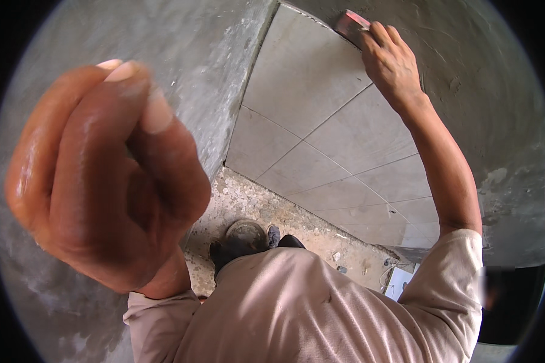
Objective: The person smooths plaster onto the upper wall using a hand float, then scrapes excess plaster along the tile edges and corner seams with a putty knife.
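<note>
Reddish tool (350, 25) juts leftward from the right hand (393, 65) gripping it; left hand (106, 181) curled closed

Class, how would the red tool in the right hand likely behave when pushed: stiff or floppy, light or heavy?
The red tool is probably stiff, since its visible edge looks straight. It seems fairly light, as the right hand alone holds it at arm's reach. It might drag on the gray wall, whose surface looks uneven.
</note>
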Motion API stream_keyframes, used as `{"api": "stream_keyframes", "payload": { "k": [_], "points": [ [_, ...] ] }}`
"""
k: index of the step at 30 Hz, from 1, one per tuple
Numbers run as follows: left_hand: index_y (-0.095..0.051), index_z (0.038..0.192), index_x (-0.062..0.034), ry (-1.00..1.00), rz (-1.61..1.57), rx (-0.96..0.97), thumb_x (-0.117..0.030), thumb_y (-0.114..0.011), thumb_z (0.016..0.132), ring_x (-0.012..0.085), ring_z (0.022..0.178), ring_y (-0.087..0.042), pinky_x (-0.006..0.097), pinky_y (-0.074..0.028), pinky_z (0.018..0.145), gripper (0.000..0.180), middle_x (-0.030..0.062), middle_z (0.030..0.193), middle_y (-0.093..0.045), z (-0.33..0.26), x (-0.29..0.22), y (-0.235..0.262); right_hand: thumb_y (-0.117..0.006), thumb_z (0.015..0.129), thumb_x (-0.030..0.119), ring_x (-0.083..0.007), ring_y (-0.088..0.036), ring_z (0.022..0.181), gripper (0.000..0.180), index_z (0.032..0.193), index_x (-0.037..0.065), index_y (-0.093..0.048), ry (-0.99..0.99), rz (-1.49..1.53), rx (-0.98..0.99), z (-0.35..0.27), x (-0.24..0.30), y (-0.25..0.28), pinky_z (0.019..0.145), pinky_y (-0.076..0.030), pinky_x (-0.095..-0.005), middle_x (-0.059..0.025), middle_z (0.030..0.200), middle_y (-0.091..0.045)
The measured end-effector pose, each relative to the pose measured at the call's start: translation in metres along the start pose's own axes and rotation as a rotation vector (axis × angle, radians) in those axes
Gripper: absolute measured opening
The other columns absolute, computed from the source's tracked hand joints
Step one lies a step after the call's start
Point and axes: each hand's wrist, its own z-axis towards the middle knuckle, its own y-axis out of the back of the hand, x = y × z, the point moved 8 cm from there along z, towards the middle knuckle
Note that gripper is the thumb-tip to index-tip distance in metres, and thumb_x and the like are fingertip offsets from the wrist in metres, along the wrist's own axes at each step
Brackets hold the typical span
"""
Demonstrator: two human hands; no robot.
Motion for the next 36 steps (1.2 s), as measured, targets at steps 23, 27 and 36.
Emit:
{"api": "stream_keyframes", "payload": {
  "k": [23,27,36],
  "points": [
    [-0.062,0.101,0.0201,-0.056,0.182,-0.202,0.017,-0.067,0.09,0.029,0.077,-0.074,0.033,-0.069,0.071,0.013,0.0273,0.096,-0.068,-0.008,0.0,-0.001,-0.074,0.08,-0.002,-0.0278,-0.064,0.09,0.03,0.109,0.003,-0.07,-0.381,-0.18,0.034,-0.272,-0.115,0.117,0.08,-0.054,-0.0391,-0.0103,0.099,-0.064],
    [-0.061,0.102,0.0201,-0.085,0.184,-0.231,0.016,-0.067,0.09,0.0281,0.075,-0.073,0.033,-0.068,0.07,0.014,0.0267,0.096,-0.068,-0.007,-0.003,-0.007,-0.076,0.079,-0.001,-0.0289,-0.065,0.089,0.03,0.109,0.002,-0.07,-0.387,-0.118,-0.142,-0.233,-0.104,0.114,0.079,-0.054,-0.0399,-0.0112,0.103,-0.066],
    [-0.061,0.104,0.0189,-0.05,0.224,-0.209,0.015,-0.067,0.091,0.0275,0.078,-0.071,0.032,-0.068,0.072,0.015,0.0261,0.098,-0.067,-0.005,-0.005,-0.011,-0.078,0.078,0.004,-0.03,-0.065,0.09,0.034,0.11,0.007,-0.069,-0.534,-0.264,-0.429,-0.205,-0.166,0.13,0.078,-0.056,-0.0396,-0.0116,0.099,-0.066]
  ]
}}
